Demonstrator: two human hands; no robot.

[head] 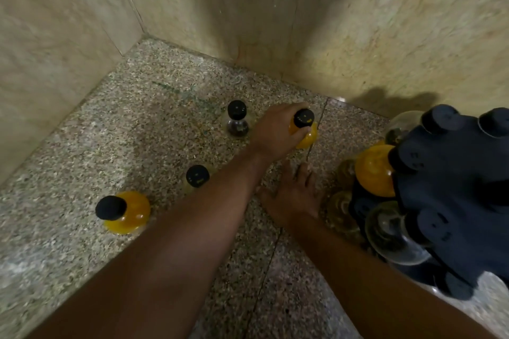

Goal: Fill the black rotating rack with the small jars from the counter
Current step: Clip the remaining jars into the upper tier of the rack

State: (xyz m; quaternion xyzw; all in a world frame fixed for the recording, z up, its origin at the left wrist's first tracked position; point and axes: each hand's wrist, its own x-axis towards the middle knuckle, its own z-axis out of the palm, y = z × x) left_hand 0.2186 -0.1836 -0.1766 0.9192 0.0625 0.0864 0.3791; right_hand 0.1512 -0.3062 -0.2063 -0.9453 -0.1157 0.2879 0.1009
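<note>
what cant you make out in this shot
Head view:
1. Black rack: cut off by the right edge, so its free slots can't be counted.
2. Jar beside the left forearm: contents hidden under its lid and the arm.
3. Lid markings: too small and blurred to read.
4. Yellow jar: partly covered by the left hand gripping it.

Single view: head-worn wide-angle camera. Faces forward, pitched steeply down onto worktop [154, 107] corner where two walls [248, 8] meet. Close range; worktop fills lower frame. Right edge crops black rack [454, 201].
</note>
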